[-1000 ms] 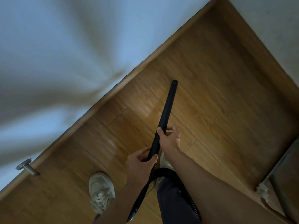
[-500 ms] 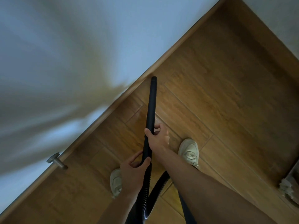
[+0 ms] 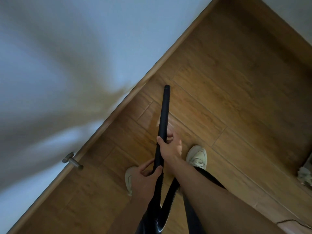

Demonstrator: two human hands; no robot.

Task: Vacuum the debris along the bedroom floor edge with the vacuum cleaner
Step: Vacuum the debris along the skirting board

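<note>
Back comes the tip! Half a second ago the far end of the long, straight black vacuum tube [image 3: 164, 112] was right up against the light wooden skirting board [image 3: 148, 76]. Now it sits out on the brown wood-plank floor [image 3: 236, 98], near that edge but clear of it, and the tube slants from the hands towards the wall. The feet are planted much as they were.

Both hands are on it. The right hand [image 3: 170, 146] is the forward one, partway along the tube, with fingers wrapped round and the thumb laid along the near side. The left hand [image 3: 145, 177] sits further back and is closed round the tube's rear end, just where the ribbed black flexible hose [image 3: 170, 196] begins. That hose drops from the left hand, loops round at the bottom of the view and climbs back behind the right forearm.

Below the hands, one pale lace-up shoe [image 3: 196, 157] shows just right of the right wrist, and its partner, the other pale shoe [image 3: 128, 179], peeks out left of the left hand. Both are flat on the planks.

Along the edge to the left, a short brushed-metal door stopper [image 3: 72, 160] juts out of the skirting, well apart from the tube. Above it rises the plain white wall [image 3: 67, 56], blurred and shadowed. Over at the right border lies a pale crumpled wad [image 3: 305, 174]; what it is, nobody could say from here.
</note>
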